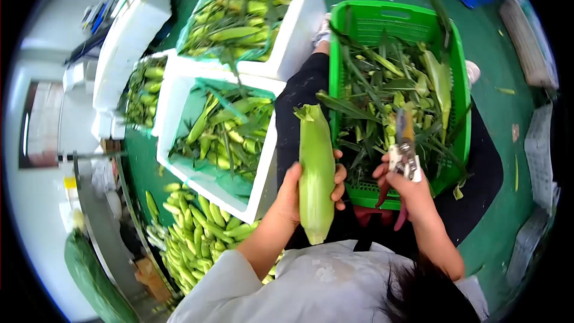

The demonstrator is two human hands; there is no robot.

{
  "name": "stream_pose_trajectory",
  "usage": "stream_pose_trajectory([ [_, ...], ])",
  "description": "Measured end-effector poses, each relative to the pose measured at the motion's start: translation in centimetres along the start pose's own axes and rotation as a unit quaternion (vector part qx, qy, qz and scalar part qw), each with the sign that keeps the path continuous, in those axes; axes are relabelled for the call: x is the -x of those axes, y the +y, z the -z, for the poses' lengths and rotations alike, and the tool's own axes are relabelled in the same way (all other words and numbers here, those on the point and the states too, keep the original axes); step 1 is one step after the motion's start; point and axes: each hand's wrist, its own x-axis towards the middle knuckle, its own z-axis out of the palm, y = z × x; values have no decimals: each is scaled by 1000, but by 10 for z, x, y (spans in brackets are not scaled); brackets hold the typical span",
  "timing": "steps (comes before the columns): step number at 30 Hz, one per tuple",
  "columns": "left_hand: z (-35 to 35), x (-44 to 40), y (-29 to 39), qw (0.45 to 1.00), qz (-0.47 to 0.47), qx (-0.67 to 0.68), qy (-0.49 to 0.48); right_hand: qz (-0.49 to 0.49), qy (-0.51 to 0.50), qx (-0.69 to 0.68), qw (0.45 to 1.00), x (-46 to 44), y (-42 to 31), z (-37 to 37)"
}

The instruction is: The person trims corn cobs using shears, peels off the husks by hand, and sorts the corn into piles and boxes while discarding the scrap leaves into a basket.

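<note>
White foam boxes (pixel 267 173) of green corn stand left of the green plastic basket (pixel 394 11) of leafy trimmings. By its near-left corner, the left hand (pixel 290 194) curls around a pale-green, husk-wrapped corn ear (pixel 317 173), lengthwise away from the body; the right (pixel 411 190) grips red-handled metal shears (pixel 406 154).

The single head view is worn on the person's head and faces forward and down, close above the lap, both hands and the green basket (pixel 459 113); foam boxes (pixel 263 194) and green floor (pixel 496 221) lie farther out.
</note>
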Motion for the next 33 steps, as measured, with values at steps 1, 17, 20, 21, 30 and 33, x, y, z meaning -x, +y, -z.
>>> stream_pose_trajectory([
  [1,1,17,7,999,-16,-19,25,-9,4,-16,1000,-2,0,1],
  [17,189,574,-1,190,-627,159,739,-273,18,-24,962,15,101,67],
  [20,285,454,85,462,-526,-133,701,-293,19,4,956,34,68,42],
  [21,290,377,133,532,-424,-214,702,-276,-11,-18,961,34,74,59],
  [30,437,-7,253,193,133,-826,513,-293,83,-101,947,54,64,53],
  [33,436,-26,261,165,157,-821,524,-280,113,-142,943,58,81,69],
])
